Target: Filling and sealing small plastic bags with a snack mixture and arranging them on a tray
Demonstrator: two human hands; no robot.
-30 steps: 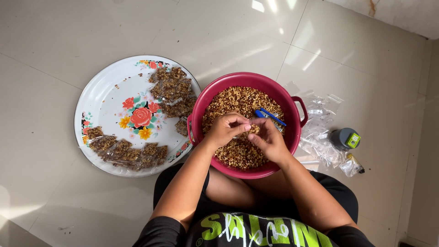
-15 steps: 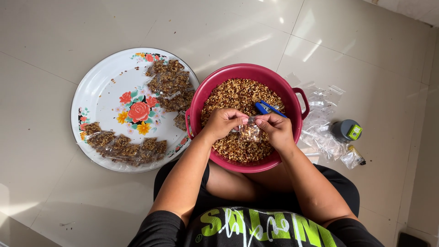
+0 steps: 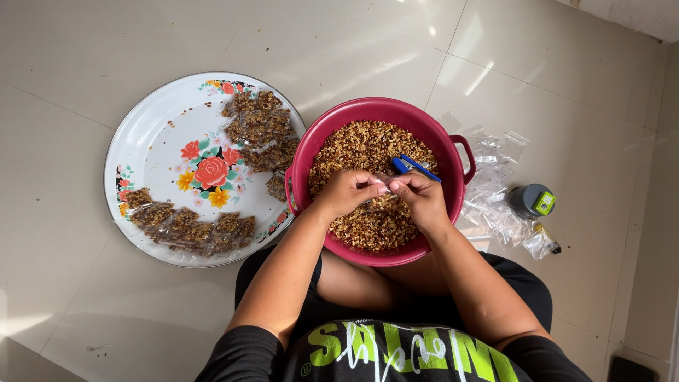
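A dark pink basin (image 3: 311,148) full of brown crumbly snack mix (image 3: 357,145) rests between my knees on the floor. My left hand (image 3: 346,192) and my right hand (image 3: 421,197) meet over the basin, both pinching a small clear plastic packet (image 3: 380,200) partly filled with the mix. A blue stapler (image 3: 414,167) lies on the mix just beyond my right hand.
A round white tray with painted flowers (image 3: 152,152) lies to the left, holding two groups of filled packets (image 3: 260,131). On the right lie empty clear bags (image 3: 495,191), a small grey container (image 3: 532,201) and a tiny bottle (image 3: 543,240). White tiled floor all around.
Both hands have stayed together over the basin, working the small packet between the fingertips. The view has shifted slightly.
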